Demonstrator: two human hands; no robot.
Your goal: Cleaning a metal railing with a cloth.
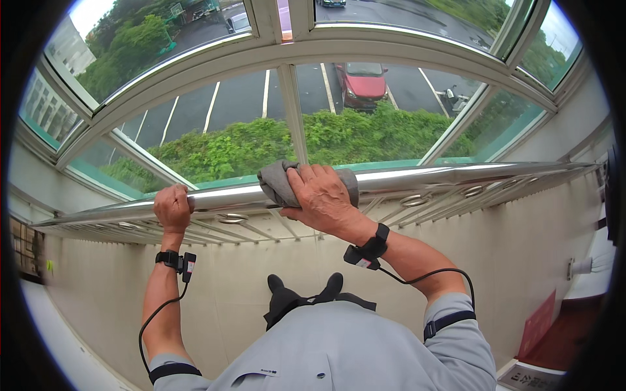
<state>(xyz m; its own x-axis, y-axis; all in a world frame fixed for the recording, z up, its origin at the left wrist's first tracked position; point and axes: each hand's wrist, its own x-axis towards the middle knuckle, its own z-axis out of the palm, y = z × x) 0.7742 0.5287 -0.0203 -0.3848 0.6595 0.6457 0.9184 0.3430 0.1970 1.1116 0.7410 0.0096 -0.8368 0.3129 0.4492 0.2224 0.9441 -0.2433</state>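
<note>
A polished metal handrail (415,180) runs across the view in front of me, below the windows. My left hand (173,205) is wrapped around the rail left of the middle. Near the rail's middle, my right hand (320,195) presses a folded grey cloth (276,183) over the top of the tube. The cloth drapes on both sides of that hand, and its underside is hidden. Beneath the rail are slim metal balusters (286,225) with ring ornaments (232,218) between them. Each wrist wears a black strap with a small cabled device.
White-framed windows (292,115) rise just beyond the rail. Through the glass show a green hedge (234,137) and a red car (363,83) in a parking area. Pale tiled floor (234,273) lies under my dark shoes (334,282). A red mat (536,325) is at the lower right.
</note>
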